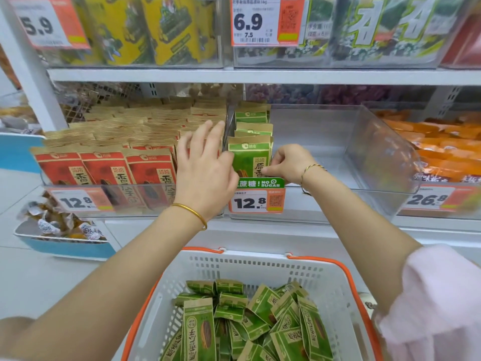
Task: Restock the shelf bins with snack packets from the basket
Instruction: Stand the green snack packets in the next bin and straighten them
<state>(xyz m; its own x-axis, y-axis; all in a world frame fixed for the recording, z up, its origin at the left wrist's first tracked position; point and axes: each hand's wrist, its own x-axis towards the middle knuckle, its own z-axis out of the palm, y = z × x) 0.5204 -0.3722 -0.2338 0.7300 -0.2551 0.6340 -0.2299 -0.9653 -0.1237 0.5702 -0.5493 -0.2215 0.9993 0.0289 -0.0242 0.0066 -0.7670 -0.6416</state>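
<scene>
The right hand [287, 162] pinches the right edge of the front green packet [247, 158], crinkly paper, upright against the left wall of a clear plastic bin [377, 152]. The left hand [205, 165], fingers spread, touches its left side. Four packets stand in that row, with open room to their right. A white slotted basket [260, 267] sits below.

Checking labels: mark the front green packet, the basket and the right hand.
front green packet [250, 157], head view, upper face.
basket [260, 267], head view, far wall.
right hand [289, 162], head view, knuckles.
</scene>
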